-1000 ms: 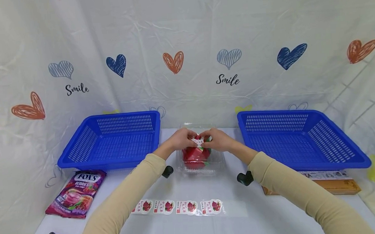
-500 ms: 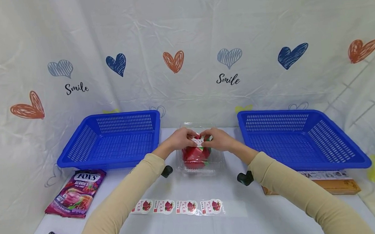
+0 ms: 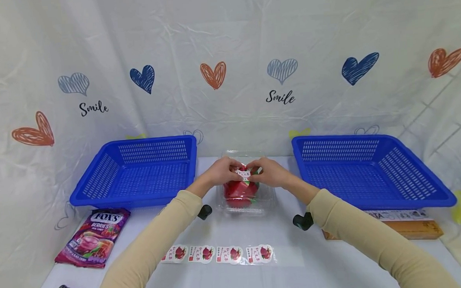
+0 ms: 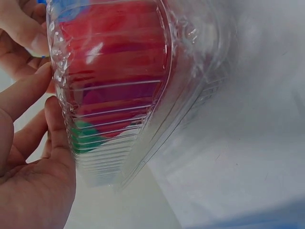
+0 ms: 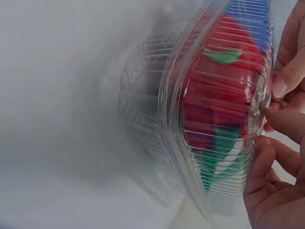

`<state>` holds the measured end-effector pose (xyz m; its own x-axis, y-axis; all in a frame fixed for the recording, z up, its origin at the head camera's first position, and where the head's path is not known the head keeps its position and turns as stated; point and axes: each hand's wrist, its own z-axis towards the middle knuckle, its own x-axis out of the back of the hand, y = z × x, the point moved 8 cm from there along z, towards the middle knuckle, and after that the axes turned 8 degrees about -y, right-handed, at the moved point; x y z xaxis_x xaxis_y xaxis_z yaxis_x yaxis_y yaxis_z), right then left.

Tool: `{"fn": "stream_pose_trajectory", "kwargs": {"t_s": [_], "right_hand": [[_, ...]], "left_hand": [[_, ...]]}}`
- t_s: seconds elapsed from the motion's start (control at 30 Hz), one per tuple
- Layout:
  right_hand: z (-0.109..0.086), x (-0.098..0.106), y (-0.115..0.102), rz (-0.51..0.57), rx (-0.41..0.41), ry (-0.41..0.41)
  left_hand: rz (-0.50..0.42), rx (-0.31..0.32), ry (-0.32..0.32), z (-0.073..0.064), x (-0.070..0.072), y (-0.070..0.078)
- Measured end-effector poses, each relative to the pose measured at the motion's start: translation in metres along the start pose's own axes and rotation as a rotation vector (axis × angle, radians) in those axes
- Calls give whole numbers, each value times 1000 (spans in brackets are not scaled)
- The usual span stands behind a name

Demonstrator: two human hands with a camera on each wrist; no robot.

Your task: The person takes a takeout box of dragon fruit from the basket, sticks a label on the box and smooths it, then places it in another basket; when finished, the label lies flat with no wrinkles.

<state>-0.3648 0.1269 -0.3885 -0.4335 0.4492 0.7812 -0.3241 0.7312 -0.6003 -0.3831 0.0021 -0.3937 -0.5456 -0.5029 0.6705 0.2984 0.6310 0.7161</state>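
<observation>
White sticker with red fruit print [image 3: 243, 174], atop clear ribbed plastic box [image 3: 246, 211], mid far edge of white bench [image 3: 261, 283] | left hand [image 3: 221, 172], right hand [image 3: 270, 173]: each pinching one sticker edge | best kept taut, smoothed centre outward | seen: box 1, held sticker 1, flat white fruit-print stickers [image 3: 229, 254] 4, blue plastic baskets [image 3: 139, 202] 2

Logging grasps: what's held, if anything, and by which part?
The sticker, apparently pinched at its side edges: left hand on one, right hand on the other.

A curtained work booth — heart-printed sheeting [image 3: 236, 35] behind a white table [image 3: 222, 283].
</observation>
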Motion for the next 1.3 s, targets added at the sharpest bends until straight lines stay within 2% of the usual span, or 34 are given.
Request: {"fn": "stream_pose_trajectory", "kwargs": {"t_s": [0.27,0.43,0.57,0.73,0.9,1.0,1.13,1.3], "right_hand": [[-8,4,-6,-36,82,87],[-17,7,-5,-60,79,180],[-27,8,0,-54,77,222],[-42,5,14,-22,17,233],[-53,-1,30,55,-54,194],[-54,-7,38,107,-73,153],[-54,-14,45,156,-76,126],[-55,-22,49,201,-63,116]], "left_hand": [[25,-14,40,-3,2,1],[64,-38,93,-9,3,4],[49,-68,153,-18,6,6],[10,-117,211,-36,5,5],[-47,-148,311,-56,5,0],[-88,-125,379,-66,4,-9],[-130,-48,449,-74,-2,-28],[-163,25,438,-74,-14,-49]]}}
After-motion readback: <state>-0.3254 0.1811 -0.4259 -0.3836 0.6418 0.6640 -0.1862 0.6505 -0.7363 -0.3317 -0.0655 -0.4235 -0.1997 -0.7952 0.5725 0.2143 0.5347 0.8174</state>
